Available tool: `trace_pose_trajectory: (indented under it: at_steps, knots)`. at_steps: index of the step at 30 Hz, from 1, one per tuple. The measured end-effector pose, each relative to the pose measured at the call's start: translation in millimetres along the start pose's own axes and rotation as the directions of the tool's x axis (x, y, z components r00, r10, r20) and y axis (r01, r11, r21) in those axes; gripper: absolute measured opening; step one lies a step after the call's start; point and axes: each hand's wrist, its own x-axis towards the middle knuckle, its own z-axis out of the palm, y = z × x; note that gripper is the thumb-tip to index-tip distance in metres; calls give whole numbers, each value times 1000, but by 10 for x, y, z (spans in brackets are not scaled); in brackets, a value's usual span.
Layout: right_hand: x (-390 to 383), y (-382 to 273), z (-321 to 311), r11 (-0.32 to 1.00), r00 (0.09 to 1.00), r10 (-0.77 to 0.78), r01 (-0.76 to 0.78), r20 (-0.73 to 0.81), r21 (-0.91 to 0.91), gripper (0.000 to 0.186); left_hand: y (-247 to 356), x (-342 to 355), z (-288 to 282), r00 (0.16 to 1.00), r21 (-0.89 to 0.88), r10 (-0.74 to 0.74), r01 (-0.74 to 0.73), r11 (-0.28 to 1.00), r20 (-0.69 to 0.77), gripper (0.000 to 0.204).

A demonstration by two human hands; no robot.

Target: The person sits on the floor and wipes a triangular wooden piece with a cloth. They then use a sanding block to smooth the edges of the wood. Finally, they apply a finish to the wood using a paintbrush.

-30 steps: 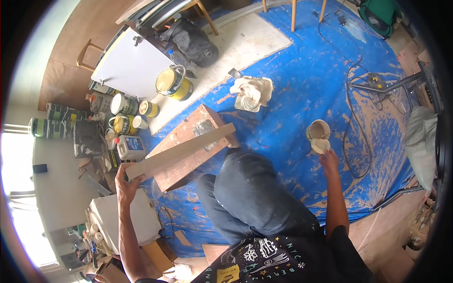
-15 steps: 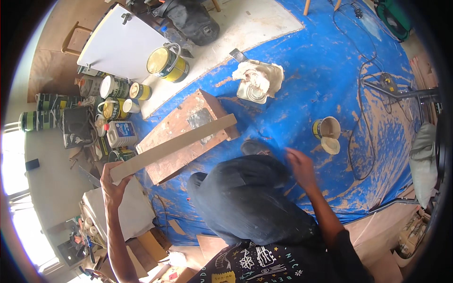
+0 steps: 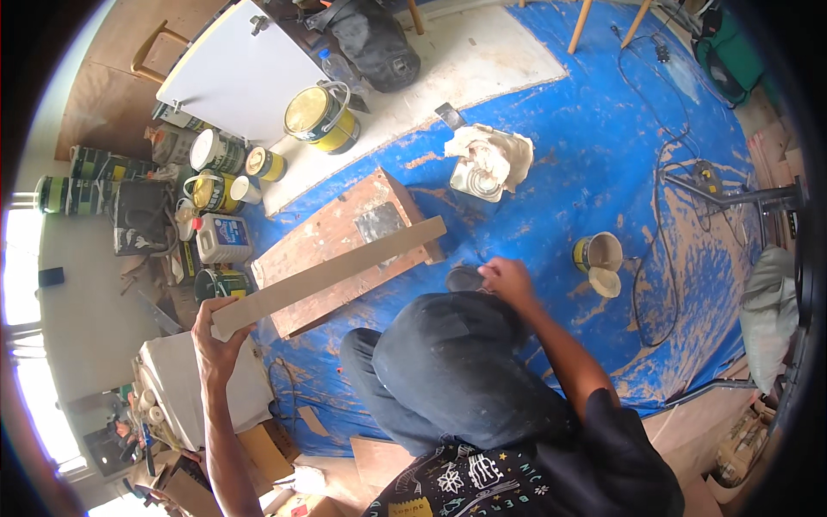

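A long, flat, pale brown strip of board (image 3: pixel 336 274) slants across the view, its near-left end gripped between the thumb and fingers of my left hand (image 3: pixel 220 340). Beneath the strip lies a worn wooden box (image 3: pixel 319 233) with paint spatter and a grey patch on its top. The strip's far end reaches past the box's right edge. My right hand (image 3: pixel 508 281) is curled closed over my shoe (image 3: pixel 465 277), just right of that far end and apart from it. Whatever its fingers hold, if anything, I cannot make out.
A crumpled cream cloth (image 3: pixel 495 155) lies on a tin ahead. An opened paint tub (image 3: pixel 599 254) stands to the right on the blue sheet (image 3: pixel 551 189), near a dark cable (image 3: pixel 659 241). Paint buckets (image 3: pixel 319 121) and a white jug (image 3: pixel 222 238) crowd the left.
My right hand has moved left, closer to the strip's far end. The left hand keeps its grip on the strip, and the whole view has shifted slightly.
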Motion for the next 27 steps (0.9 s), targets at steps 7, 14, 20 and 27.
trace_pose_trajectory:
  at_steps: [7, 14, 20, 27]
  knots:
    - [-674, -352, -1144, 995, 932, -23, -12, -361, -94, 29, -36, -63, -14, 999, -3, -43, 43, 999, -9, 50]
    - [-993, 805, -2226, 975, 513, 74, -218, -855, -46, 49, 24, 8, 5, 999, -19, -51, 50, 999, -14, 50]
    - [-591, 1260, -2522, 831, 785, 146, -428, -601, -356, 67, -190, 28, -6, 999, -84, 12, -8, 996, 41, 51]
    - [-498, 1571, -2364, 951, 686, 45, -251, -726, -179, 28, -232, -2, 20, 998, -42, 60, -59, 997, 13, 50]
